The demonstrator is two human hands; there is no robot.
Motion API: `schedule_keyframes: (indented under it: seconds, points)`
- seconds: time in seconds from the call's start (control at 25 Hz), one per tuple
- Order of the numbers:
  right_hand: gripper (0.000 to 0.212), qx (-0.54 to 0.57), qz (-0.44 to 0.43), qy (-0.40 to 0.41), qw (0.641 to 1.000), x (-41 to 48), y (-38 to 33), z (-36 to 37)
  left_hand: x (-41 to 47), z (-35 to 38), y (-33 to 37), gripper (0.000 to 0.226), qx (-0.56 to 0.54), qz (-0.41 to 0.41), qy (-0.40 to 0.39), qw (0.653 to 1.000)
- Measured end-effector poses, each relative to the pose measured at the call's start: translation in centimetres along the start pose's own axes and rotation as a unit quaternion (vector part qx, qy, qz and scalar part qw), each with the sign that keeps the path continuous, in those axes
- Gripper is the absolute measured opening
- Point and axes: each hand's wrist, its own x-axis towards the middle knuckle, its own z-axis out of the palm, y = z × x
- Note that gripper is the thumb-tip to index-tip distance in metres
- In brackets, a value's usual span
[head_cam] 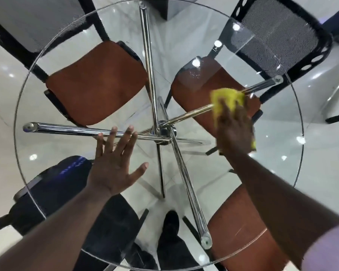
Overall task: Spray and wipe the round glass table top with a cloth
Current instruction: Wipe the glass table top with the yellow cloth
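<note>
The round glass table top (pixel 278 159) fills the view, with chrome legs (pixel 67 129) crossing beneath it. My right hand (pixel 235 128) presses a yellow cloth (pixel 228 98) flat on the glass at the right of centre; the cloth and hand are motion-blurred. Small droplets (pixel 194 74) sit on the glass just beyond the cloth. My left hand (pixel 115 161) rests flat on the glass left of centre, fingers spread, holding nothing. No spray bottle is in view.
Brown-seated chairs stand under the table at far left (pixel 94 85), far right (pixel 194 94) and near right (pixel 241 231). A black mesh chair back (pixel 278 36) rises at the far right. A dark chair (pixel 53 192) sits near left. The floor is glossy white tile.
</note>
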Motion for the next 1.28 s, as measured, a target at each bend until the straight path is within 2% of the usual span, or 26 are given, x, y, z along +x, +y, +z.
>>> schedule_keyframes:
  seconds: [0.08,0.12,0.16,0.2,0.28,0.36,0.4,0.44,0.48,0.52,0.6,0.64,0.72,0.76,0.8,0.84,0.88,0.92,0.96,1.0,1.04,1.12,1.16,1.2,1.24,1.28]
  points:
    - [0.062,0.027,0.217,0.002,0.976,-2.1,0.4,-1.1,0.0,0.2,0.0,0.094,-0.018,0.002,-0.018,1.000]
    - [0.063,0.043,0.260,-0.010,0.965,-2.3,-1.1,-1.2,-0.1,0.0,0.0,0.093,-0.014,0.003,-0.020,1.000]
    - [0.066,0.047,0.240,-0.026,0.969,-2.0,-3.3,-0.9,0.0,0.0,-0.1,0.093,-0.010,0.006,-0.022,1.000]
    - [0.069,0.044,0.175,-0.041,0.983,-1.4,-5.9,-0.3,0.2,0.0,-0.1,0.094,-0.011,0.009,-0.025,1.000]
    - [0.066,0.043,-0.059,-0.071,0.995,0.4,-11.8,1.4,0.4,0.1,-0.3,0.094,-0.010,0.012,-0.023,1.000]
    - [0.055,0.045,-0.265,-0.081,0.960,2.9,-15.3,3.0,0.3,0.1,-0.3,0.094,-0.003,0.014,-0.017,1.000]
    - [0.052,0.058,-0.319,-0.076,0.943,4.8,-15.4,3.3,0.4,0.1,-0.4,0.094,0.000,0.013,-0.019,1.000]
    - [0.051,0.054,-0.333,-0.065,0.939,6.6,-13.9,3.6,0.4,0.0,-0.5,0.094,-0.001,0.013,-0.022,1.000]
    - [0.050,0.034,-0.311,-0.052,0.948,7.8,-11.7,3.9,0.3,-0.1,-0.5,0.094,-0.003,0.013,-0.022,1.000]
    - [0.049,-0.001,-0.252,-0.031,0.967,8.4,-8.0,4.2,0.3,-0.1,-0.5,0.094,0.000,0.012,-0.020,1.000]
    - [0.048,-0.062,-0.063,0.036,0.995,7.2,0.1,3.2,0.5,-0.1,-0.5,0.095,0.006,0.016,-0.019,1.000]
    - [0.051,-0.054,0.049,0.046,0.996,5.4,3.5,2.2,0.5,0.0,-0.6,0.095,0.004,0.020,-0.018,1.000]
    - [0.059,0.034,0.271,0.030,0.962,0.8,4.5,0.3,0.5,0.1,-0.5,0.095,0.003,0.021,-0.017,1.000]
    - [0.061,0.047,0.313,0.019,0.948,-1.7,1.9,-0.3,0.4,0.1,-0.5,0.095,0.004,0.019,-0.020,1.000]
    - [0.061,0.046,0.287,0.012,0.957,-3.8,-1.8,-0.4,0.3,0.1,-0.6,0.094,0.002,0.019,-0.022,1.000]
    - [0.059,0.042,0.189,0.004,0.981,-5.4,-5.5,0.3,0.2,0.2,-0.6,0.094,-0.007,0.021,-0.020,1.000]
    - [0.057,0.047,0.033,-0.030,0.998,-6.4,-8.9,0.9,0.2,0.3,-0.6,0.093,-0.015,0.023,-0.012,1.000]
    - [0.055,0.047,-0.134,-0.071,0.987,-6.3,-10.8,1.3,0.2,0.4,-0.5,0.093,-0.019,0.023,-0.003,1.000]
    - [0.053,0.032,-0.258,-0.092,0.961,-4.9,-11.0,1.6,0.2,0.5,-0.5,0.092,-0.019,0.022,0.003,1.000]
    - [0.052,0.012,-0.307,-0.094,0.947,-3.0,-9.9,1.9,0.2,0.6,-0.6,0.092,-0.019,0.021,0.009,1.000]
    - [0.051,-0.009,-0.281,-0.081,0.956,-1.2,-7.7,2.1,0.2,0.8,-0.8,0.092,-0.020,0.020,0.015,0.999]
    - [0.052,-0.021,-0.057,-0.027,0.998,-0.3,-2.2,1.7,0.1,1.4,-0.8,0.092,-0.015,0.029,0.038,0.999]
    - [0.055,-0.021,0.083,-0.010,0.996,-1.9,0.5,0.9,0.1,1.7,-0.7,0.092,-0.010,0.036,0.046,0.998]
    - [0.057,0.003,0.204,-0.010,0.979,-4.6,2.7,-0.1,0.2,1.9,-0.8,0.092,-0.009,0.041,0.045,0.998]
    - [0.060,0.023,0.294,0.004,0.956,-8.0,3.8,-1.6,0.2,1.9,-0.8,0.092,-0.018,0.044,0.043,0.998]
    - [0.060,0.027,0.347,0.011,0.937,-11.8,4.0,-3.0,0.1,1.7,-0.7,0.090,-0.039,0.041,0.047,0.997]
